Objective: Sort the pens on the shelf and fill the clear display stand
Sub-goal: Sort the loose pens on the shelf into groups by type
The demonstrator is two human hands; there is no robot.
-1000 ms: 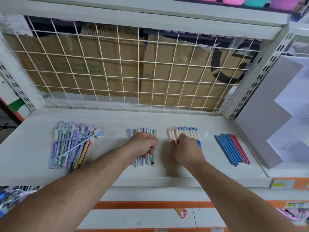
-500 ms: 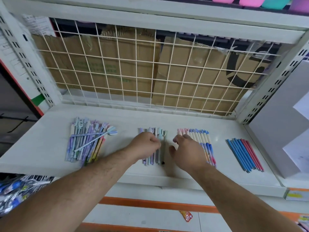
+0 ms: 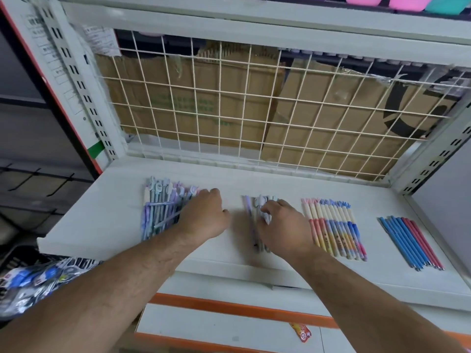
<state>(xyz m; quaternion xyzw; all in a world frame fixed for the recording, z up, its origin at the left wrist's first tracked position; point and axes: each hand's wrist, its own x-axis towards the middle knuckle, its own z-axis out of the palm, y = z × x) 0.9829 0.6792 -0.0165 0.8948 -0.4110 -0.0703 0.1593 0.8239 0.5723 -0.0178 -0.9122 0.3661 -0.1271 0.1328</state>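
Observation:
Four groups of pens lie on the white shelf [image 3: 254, 261]. At the left is a loose pile of pastel pens [image 3: 159, 210]; my left hand [image 3: 204, 216] rests palm down on its right edge, fingers curled out of sight. A small group of pastel pens [image 3: 248, 212] lies in the middle, blurred, with my right hand [image 3: 279, 225] on top and its fingers curled around them. To the right is a neat row of cream, pink and blue pens [image 3: 334, 230]. Slim blue and red pens [image 3: 410, 242] lie at the far right. No clear display stand is visible.
A white wire grid [image 3: 254, 105] with cardboard behind it closes the shelf's back. Slotted uprights stand at the left [image 3: 84, 98] and right [image 3: 438, 159]. A bag of packaged goods [image 3: 33, 281] hangs below the shelf's left end. Pink and teal containers [image 3: 407, 1] sit on the shelf above.
My left hand has moved left from the middle group to the left pile. My right hand has left the cream and pink row for the middle group. The view has swung left.

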